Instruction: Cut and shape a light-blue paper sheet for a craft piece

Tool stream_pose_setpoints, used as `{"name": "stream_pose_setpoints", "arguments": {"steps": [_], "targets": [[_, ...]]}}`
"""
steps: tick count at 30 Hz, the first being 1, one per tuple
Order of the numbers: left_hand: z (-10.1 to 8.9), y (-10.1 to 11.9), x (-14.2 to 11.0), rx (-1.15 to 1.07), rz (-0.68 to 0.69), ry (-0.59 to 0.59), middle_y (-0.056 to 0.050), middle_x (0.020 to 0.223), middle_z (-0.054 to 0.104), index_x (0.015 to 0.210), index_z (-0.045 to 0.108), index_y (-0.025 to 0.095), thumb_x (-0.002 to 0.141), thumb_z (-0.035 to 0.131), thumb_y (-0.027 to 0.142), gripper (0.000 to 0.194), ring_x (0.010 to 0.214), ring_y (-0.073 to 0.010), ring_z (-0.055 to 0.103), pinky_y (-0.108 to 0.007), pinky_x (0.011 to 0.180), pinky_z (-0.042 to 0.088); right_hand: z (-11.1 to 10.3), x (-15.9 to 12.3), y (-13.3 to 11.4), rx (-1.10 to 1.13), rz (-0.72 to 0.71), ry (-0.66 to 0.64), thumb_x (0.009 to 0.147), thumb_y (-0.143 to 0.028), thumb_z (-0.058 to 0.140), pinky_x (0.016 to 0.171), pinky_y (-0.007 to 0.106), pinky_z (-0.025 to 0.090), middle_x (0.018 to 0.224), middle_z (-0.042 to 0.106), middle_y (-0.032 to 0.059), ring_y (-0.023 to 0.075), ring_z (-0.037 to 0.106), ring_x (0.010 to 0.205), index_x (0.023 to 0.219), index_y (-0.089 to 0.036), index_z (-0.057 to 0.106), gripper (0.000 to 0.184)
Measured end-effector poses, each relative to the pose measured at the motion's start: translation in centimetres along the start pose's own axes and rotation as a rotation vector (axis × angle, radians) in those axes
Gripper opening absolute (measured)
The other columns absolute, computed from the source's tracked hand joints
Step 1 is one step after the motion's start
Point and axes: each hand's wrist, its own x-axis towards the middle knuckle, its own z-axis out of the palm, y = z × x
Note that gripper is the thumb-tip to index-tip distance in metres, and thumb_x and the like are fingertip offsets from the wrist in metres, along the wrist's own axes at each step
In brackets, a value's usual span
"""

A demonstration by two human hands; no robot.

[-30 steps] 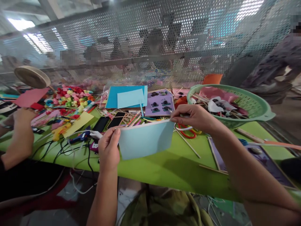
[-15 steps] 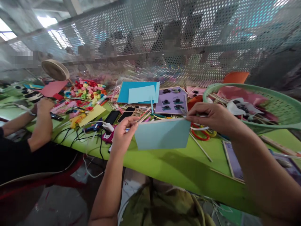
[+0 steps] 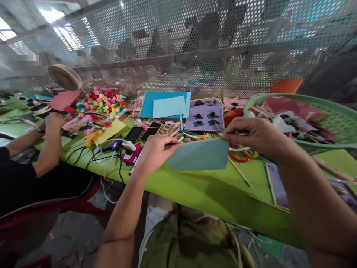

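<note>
A pale blue-green sheet of paper hangs upright in front of me, over the near edge of the table. My left hand pinches its top edge towards the left, thumb and fingers closed. The top right corner is gripped between the thumb and fingers of my right hand. A thin silvery metal tool pokes out beside my right fingers; most of it is hidden, so its kind is unclear. Behind the sheet lie a purple board with dark figures and a light blue sheet on darker blue ones.
To the right stands a green basket with sticks and pink paper. Left of me are a magenta power strip, cables, phones and a yellow sheet. A co-worker's hands are at the far left. A perforated metal screen rises behind.
My left hand has slid right along the sheet's top edge, its fingers now reaching further over it. My right hand keeps its hold on the corner. The view has shifted slightly.
</note>
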Motion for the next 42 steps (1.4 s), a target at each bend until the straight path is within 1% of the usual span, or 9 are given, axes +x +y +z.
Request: {"name": "stream_pose_setpoints", "arguments": {"steps": [7,11,14,18,23,30,35,38,42], "targets": [[0.9,0.0,0.8,-0.067,0.014,-0.034,-0.005,0.089,0.080,0.087,0.079,0.023,0.089,0.068,0.021,0.012,0.086,-0.0218,0.074,-0.036,0.090,0.056,0.0,-0.1,-0.3,-0.001,-0.033,0.021,0.084,-0.066,0.069,0.063,0.035,0.044,0.075,0.069,0.0059,0.0192,0.058,0.066,0.073,-0.024,0.075,0.045],[1.2,0.4,1.3,-0.075,0.017,-0.051,-0.005,0.089,0.080,0.088,0.079,0.022,0.089,0.068,0.021,0.011,0.085,-0.0215,0.073,-0.034,0.086,0.056,0.0,-0.1,-0.6,-0.006,-0.031,0.012,0.084,-0.065,0.070,0.064,0.035,0.045,0.076,0.069,0.0061,0.0190,0.059,0.066,0.075,-0.023,0.075,0.044],[1.6,1.3,1.9,-0.061,0.040,-0.088,-0.005,0.088,0.080,0.089,0.080,0.022,0.090,0.068,0.021,0.011,0.084,-0.0212,0.073,-0.033,0.082,0.054,0.1,-0.2,-0.9,-0.015,-0.049,-0.003,0.086,-0.062,0.069,0.066,0.035,0.045,0.078,0.070,0.0067,0.0203,0.061,0.070,0.075,-0.023,0.075,0.040],[2.2,2.7,2.7,-0.018,0.086,-0.133,-0.005,0.088,0.080,0.090,0.081,0.022,0.090,0.070,0.020,0.011,0.085,-0.0216,0.072,-0.033,0.084,0.053,0.1,-0.3,-1.3,-0.036,-0.073,-0.004,0.089,-0.055,0.068,0.066,0.034,0.044,0.078,0.069,0.0060,0.0190,0.060,0.069,0.075,-0.023,0.074,0.035],[3.0,3.9,3.3,-0.036,0.120,-0.130,-0.004,0.094,0.081,0.093,0.081,0.023,0.091,0.069,0.023,0.012,0.088,-0.0217,0.073,-0.033,0.084,0.052,0.1,-0.4,-1.7,-0.060,-0.088,-0.001,0.090,-0.052,0.067,0.066,0.033,0.043,0.078,0.069,0.0054,0.0182,0.059,0.069,0.076,-0.023,0.074,0.033],[3.4,5.6,4.4,-0.119,0.149,-0.180,-0.005,0.088,0.080,0.089,0.080,0.023,0.092,0.067,0.027,0.014,0.082,-0.0208,0.072,-0.031,0.072,0.048,-0.1,-0.6,-2.3,-0.074,-0.129,0.004,0.092,-0.047,0.067,0.068,0.030,0.043,0.080,0.068,0.0045,0.0172,0.061,0.072,0.078,-0.022,0.076,0.030],[3.3,6.5,4.8,-0.194,0.122,-0.243,-0.003,0.086,0.079,0.090,0.079,0.021,0.094,0.062,0.030,0.019,0.079,-0.0194,0.070,-0.029,0.069,0.047,-0.8,-0.8,-2.5,-0.051,-0.159,0.010,0.094,-0.042,0.064,0.068,0.030,0.043,0.080,0.069,0.0045,0.0167,0.061,0.072,0.079,-0.020,0.075,0.028],[3.3,6.6,4.9,-0.245,0.095,-0.265,-0.002,0.084,0.078,0.088,0.078,0.020,0.093,0.062,0.031,0.020,0.078,-0.0179,0.069,-0.028,0.069,0.046,-1.2,-0.8,-2.3,-0.025,-0.143,0.030,0.097,-0.043,0.060,0.069,0.030,0.043,0.078,0.069,0.0048,0.0174,0.062,0.074,0.080,-0.019,0.075,0.033],[3.7,6.7,5.0,-0.232,0.065,-0.272,-0.002,0.079,0.075,0.088,0.077,0.019,0.093,0.062,0.031,0.020,0.071,-0.0161,0.064,-0.027,0.066,0.044,-1.2,-0.7,-2.3,-0.017,-0.127,0.002,0.093,-0.047,0.065,0.068,0.029,0.043,0.079,0.068,0.0045,0.0170,0.060,0.072,0.081,-0.019,0.075,0.032]]}}
